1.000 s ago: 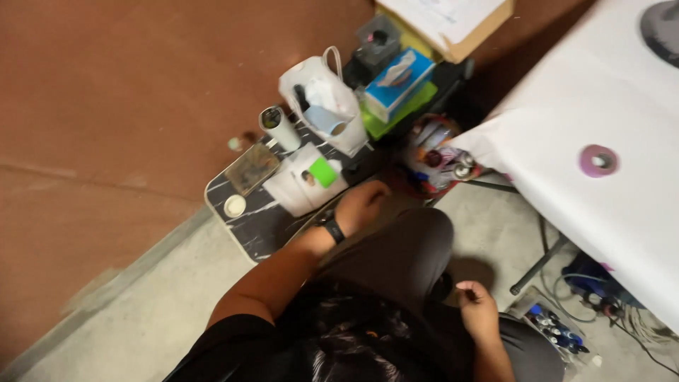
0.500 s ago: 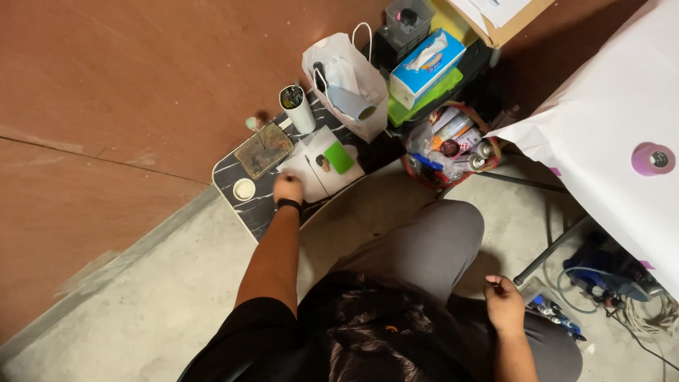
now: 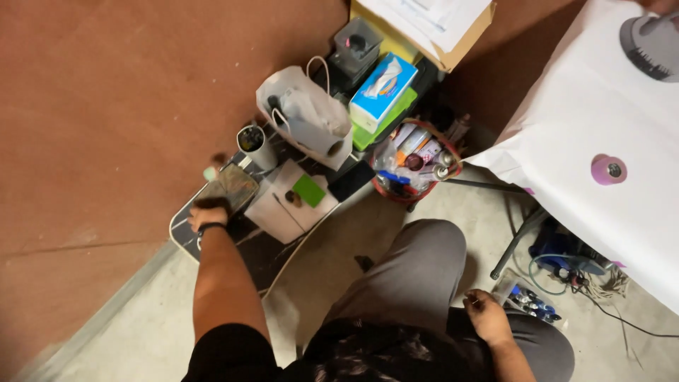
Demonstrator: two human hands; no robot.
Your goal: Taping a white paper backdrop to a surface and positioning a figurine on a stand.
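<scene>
My left hand (image 3: 206, 216) reaches down to a black board (image 3: 265, 258) on the floor, fingers curled at the near end of a flat shiny rectangular case (image 3: 232, 184). The hand covers the spot beneath it, so what it grips is hidden. Just right of it lies a white box (image 3: 276, 212) with a green square (image 3: 308, 189) on top. My right hand (image 3: 486, 316) rests on my grey trouser leg (image 3: 407, 272), fingers curled in with nothing visible in them.
Behind the board stand a round cup (image 3: 252, 143), a white paper bag (image 3: 311, 120), a blue tissue box (image 3: 382, 88), a red basket of bottles (image 3: 417, 164) and a cardboard box (image 3: 433, 25). A white-covered table (image 3: 601, 106) with a pink tape roll (image 3: 608, 170) stands right, cables (image 3: 576, 272) beneath.
My left hand has moved left along the board, from the white box to the near end of the flat case, over where a small white round thing lay. My right hand stays on my leg.
</scene>
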